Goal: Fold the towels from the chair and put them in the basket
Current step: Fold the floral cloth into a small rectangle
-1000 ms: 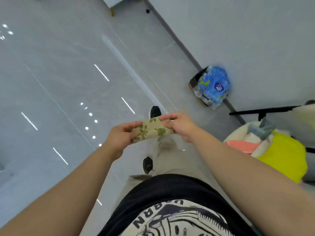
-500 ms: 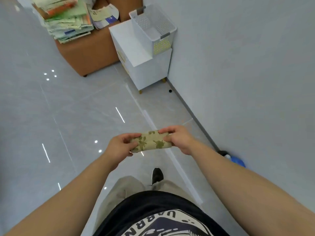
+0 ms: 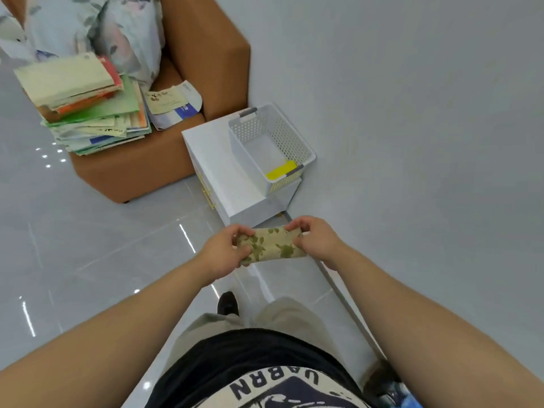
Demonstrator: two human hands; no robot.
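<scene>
While the towel [image 3: 272,245] was gripped at its ends by the left hand [image 3: 223,254] and right hand [image 3: 319,244], short of the basket [image 3: 294,136], it was judged soft, light, best pinched across its folds.

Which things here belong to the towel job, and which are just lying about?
Job: leaf-print towel, held folded by left hand and right hand; white basket; yellow item inside it.
Lying about: paper stack; floral cushion; brown sofa; white cabinet.

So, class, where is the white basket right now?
In the head view, the white basket sits upper centre on the white cabinet, right of the brown armchair.
</scene>
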